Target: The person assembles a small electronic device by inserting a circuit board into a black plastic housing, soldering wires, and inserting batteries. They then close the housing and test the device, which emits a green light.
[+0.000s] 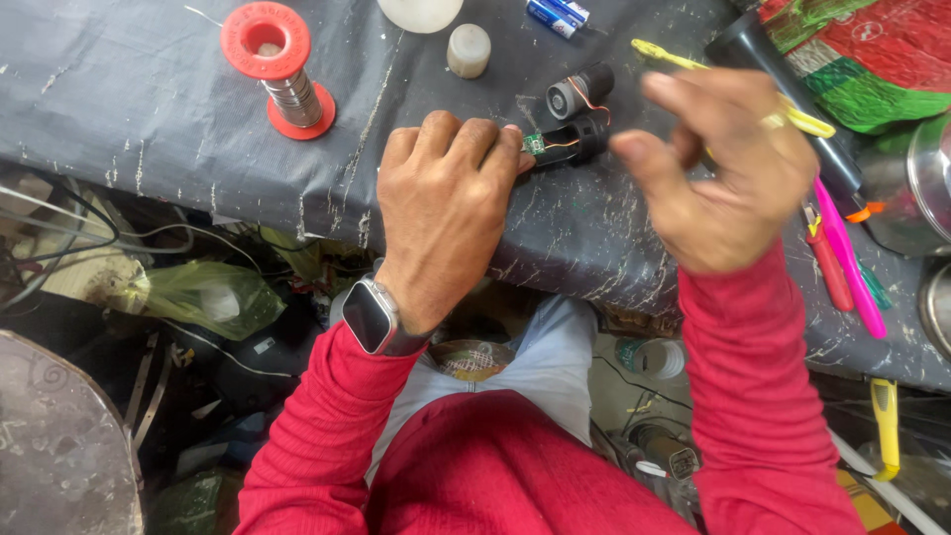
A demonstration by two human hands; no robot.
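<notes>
I see a small green circuit board (534,143) wired to a black cylindrical housing (580,141) at mid-table, the left hand (446,213) curled shut, pinning it down. The right hand (728,173) hovers just right, fingers half-curled, probably pinching something; blur hides it. I judge rewiring underway; next calls for a steady hold. Solder spool (282,74) sits far left.

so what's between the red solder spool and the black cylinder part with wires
In the head view, only bare dark table cover lies between the solder spool and the black wired cylinder.
</notes>
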